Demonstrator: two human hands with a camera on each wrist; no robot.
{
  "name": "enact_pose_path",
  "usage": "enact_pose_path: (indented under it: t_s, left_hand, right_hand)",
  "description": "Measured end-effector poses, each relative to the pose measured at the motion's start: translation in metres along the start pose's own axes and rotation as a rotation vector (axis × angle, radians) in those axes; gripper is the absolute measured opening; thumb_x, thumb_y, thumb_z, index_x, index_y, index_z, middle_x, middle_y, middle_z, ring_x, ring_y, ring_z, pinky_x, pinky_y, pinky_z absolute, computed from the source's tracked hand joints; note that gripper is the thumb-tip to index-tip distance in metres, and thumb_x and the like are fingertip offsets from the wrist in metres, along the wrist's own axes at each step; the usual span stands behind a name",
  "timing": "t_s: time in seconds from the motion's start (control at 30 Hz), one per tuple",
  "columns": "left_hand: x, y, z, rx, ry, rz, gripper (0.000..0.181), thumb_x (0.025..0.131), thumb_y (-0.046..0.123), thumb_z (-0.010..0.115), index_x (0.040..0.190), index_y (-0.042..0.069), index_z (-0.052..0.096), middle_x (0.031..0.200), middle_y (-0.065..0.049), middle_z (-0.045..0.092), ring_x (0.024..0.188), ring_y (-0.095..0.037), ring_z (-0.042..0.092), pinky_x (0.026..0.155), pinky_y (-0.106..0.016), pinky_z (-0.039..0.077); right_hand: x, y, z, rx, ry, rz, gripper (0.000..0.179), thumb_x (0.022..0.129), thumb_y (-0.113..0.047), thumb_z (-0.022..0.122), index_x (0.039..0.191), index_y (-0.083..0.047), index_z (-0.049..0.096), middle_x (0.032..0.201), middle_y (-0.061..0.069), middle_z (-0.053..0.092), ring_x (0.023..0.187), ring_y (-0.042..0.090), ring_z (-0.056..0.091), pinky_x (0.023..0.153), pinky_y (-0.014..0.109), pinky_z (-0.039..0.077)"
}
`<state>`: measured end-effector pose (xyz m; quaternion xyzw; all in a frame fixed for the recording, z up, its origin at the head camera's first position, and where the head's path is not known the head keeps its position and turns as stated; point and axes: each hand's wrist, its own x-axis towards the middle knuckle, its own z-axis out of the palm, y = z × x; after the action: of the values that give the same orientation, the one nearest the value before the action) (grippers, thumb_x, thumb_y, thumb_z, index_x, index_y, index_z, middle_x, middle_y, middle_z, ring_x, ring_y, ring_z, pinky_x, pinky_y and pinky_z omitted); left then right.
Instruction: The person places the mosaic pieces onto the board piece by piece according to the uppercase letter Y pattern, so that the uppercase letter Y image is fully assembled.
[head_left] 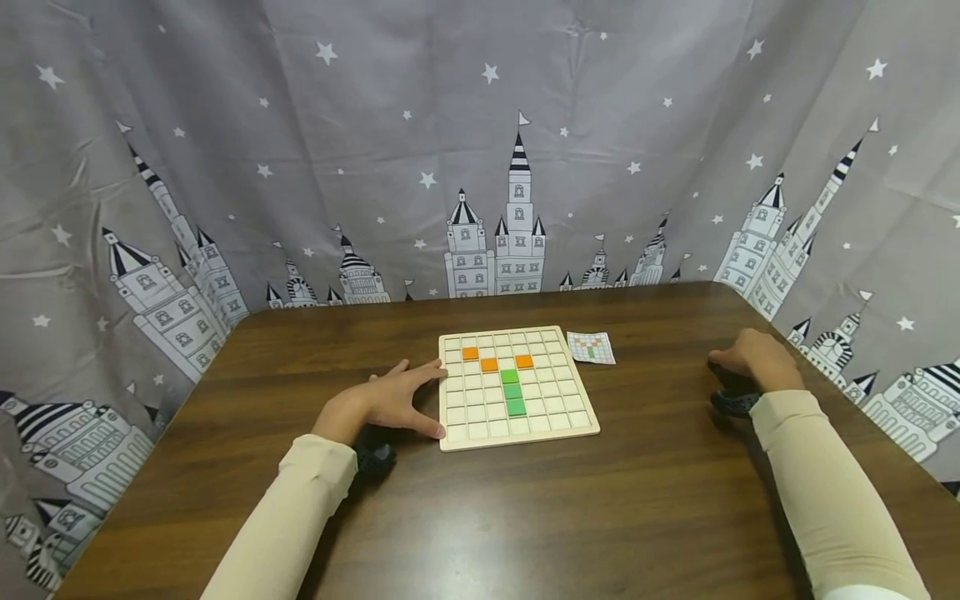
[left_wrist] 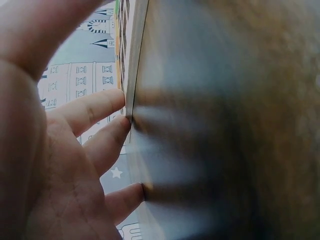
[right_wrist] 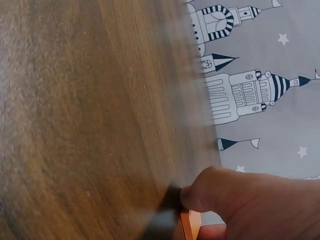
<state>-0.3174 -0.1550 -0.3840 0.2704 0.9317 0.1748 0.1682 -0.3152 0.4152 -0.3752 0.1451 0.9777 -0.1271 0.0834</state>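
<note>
A pale wooden grid board [head_left: 551, 421] lies in the middle of the dark wooden table [head_left: 525, 517]. Three orange tiles [head_left: 489, 364] sit in its upper rows, and a column of green tiles [head_left: 513, 391] runs below them. My left hand [head_left: 408, 398] lies flat with its fingers spread, the fingertips [left_wrist: 112, 102] touching the board's left edge [left_wrist: 131, 75]. My right hand [head_left: 738, 357] rests on the table far to the right of the board, fingers curled. In the right wrist view, an orange tile [right_wrist: 189, 223] peeks out under those curled fingers [right_wrist: 240, 200].
A small pattern card [head_left: 591, 347] lies just right of the board's far corner. A grey curtain with stars and castles [head_left: 487, 167] hangs round the table's back and sides. The table's right edge runs close behind my right hand.
</note>
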Motion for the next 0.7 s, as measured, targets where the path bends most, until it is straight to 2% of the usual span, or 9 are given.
enact_pose_path:
  t_s: [0.23, 0.53, 0.7]
  left_hand:
    - [-0.0004, -0.0007, 0.0004, 0.008, 0.007, 0.005, 0.103, 0.076, 0.059, 0.081, 0.158, 0.015, 0.036, 0.167, -0.007, 0.02, 0.148, -0.054, 0.006, 0.1, -0.085, 0.008]
    - [-0.0001, -0.0025, 0.0004, 0.008, 0.005, 0.009, 0.104, 0.076, 0.06, 0.081, 0.158, 0.015, 0.036, 0.167, -0.007, 0.019, 0.148, -0.054, 0.005, 0.099, -0.086, 0.007]
    - [-0.0004, -0.0025, 0.0009, 0.007, 0.002, 0.002, 0.103, 0.076, 0.061, 0.081, 0.158, 0.016, 0.036, 0.168, -0.007, 0.019, 0.148, -0.053, 0.005, 0.1, -0.085, 0.007]
  right_hand:
    - [-0.0023, -0.0018, 0.0005, 0.024, 0.013, 0.019, 0.073, 0.095, -0.044, 0.059, 0.121, 0.023, 0.05, 0.116, 0.046, 0.051, 0.098, 0.055, 0.057, 0.077, 0.066, 0.048]
    - [-0.0013, -0.0042, 0.0001, 0.021, 0.042, 0.018, 0.069, 0.095, -0.042, 0.062, 0.121, 0.022, 0.052, 0.112, 0.043, 0.054, 0.094, 0.053, 0.058, 0.075, 0.065, 0.049]
    - [-0.0003, -0.0088, 0.0006, 0.02, 0.062, -0.031, 0.066, 0.093, -0.043, 0.064, 0.118, 0.017, 0.057, 0.112, 0.042, 0.056, 0.093, 0.053, 0.058, 0.071, 0.063, 0.05]
